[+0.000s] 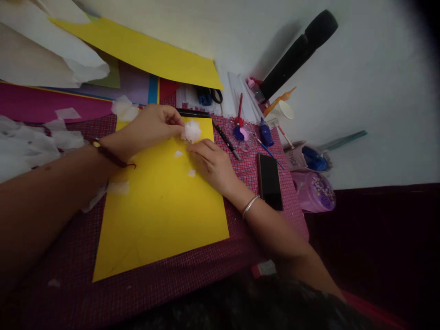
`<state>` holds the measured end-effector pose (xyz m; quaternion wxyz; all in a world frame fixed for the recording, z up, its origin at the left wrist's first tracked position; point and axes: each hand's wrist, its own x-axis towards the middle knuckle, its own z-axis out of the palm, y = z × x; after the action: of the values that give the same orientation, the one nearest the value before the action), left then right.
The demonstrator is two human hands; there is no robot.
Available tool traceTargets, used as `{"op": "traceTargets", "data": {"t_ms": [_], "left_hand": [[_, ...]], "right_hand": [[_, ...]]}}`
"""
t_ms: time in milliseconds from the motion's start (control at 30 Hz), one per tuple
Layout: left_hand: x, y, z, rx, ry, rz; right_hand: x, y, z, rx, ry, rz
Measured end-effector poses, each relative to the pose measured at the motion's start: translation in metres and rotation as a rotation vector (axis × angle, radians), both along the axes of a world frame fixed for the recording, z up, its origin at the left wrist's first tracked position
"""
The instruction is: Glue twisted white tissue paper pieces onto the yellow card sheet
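A yellow sheet of paper (165, 206) lies on the checked cloth in front of me. Near its upper right edge sits a crumpled white tissue paper tuft (192, 131). My left hand (154, 123) reaches in from the left, its thumb and finger pinched at the tuft's left side. Just below the tuft, my right hand (213, 164) rests on the sheet with its fingers stretched out, the fingertips close to the tuft's lower edge. Between the hands, small white paper scraps (178, 154) lie on the yellow. Another white tissue piece (124, 109) is at the sheet's upper left corner.
To the right lie a black marker (227, 141), a paint palette (242, 133), a blue paint bottle (266, 133) and a phone (270, 181). A pink tub (314, 191) stands past the table edge. White tissue pieces (27, 149) pile up at left, near coloured sheets (37, 101).
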<state>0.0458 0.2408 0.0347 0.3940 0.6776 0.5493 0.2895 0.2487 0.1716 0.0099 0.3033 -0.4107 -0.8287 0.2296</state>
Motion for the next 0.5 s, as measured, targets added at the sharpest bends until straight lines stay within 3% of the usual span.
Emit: {"op": "traceTargets", "data": {"t_ms": [167, 267, 400, 500], "left_hand": [[-0.005, -0.002, 0.004, -0.047, -0.022, 0.029], [-0.007, -0.003, 0.005, -0.072, -0.076, 0.018], [-0.014, 0.003, 0.005, -0.113, -0.231, 0.052], [-0.022, 0.009, 0.003, -0.143, -0.419, 0.128]], "right_hand": [[-0.003, -0.001, 0.003, 0.031, -0.193, -0.017], [-0.002, -0.001, 0.001, 0.026, -0.170, -0.025], [0.002, 0.001, -0.004, -0.024, 0.226, -0.099], [0.006, 0.007, -0.009, -0.176, 0.593, -0.227]]}}
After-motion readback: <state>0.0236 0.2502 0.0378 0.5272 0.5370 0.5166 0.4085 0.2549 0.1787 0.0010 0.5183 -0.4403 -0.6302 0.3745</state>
